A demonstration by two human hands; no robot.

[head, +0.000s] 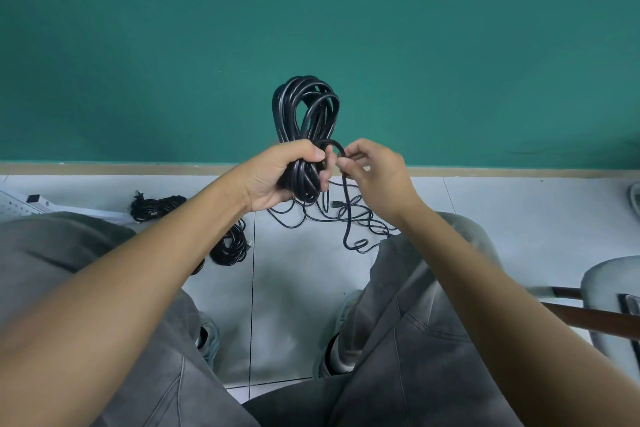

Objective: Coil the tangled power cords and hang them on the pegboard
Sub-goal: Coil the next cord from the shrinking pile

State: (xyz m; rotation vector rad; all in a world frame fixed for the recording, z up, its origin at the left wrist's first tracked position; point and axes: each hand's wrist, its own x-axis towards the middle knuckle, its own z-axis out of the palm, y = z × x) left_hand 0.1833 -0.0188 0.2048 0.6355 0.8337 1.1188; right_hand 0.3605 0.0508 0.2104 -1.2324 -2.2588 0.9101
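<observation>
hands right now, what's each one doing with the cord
Left hand: fingers curled round the coiled black cord, gripping its middle.
Right hand: pinches the cord's loose tail.

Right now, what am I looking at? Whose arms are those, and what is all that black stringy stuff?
The picture comes from a camera worn on a person's head, looking down, so you see their own arms and grey trousers. The left hand grips a coiled black power cord, held up before a green wall. The right hand pinches the loose end of that same cord, which trails down to the white tiled floor. On the floor lie more loose cord in a tangle and two cord bundles already coiled. A white board with holes peeks in at the left, probably the pegboard.
</observation>
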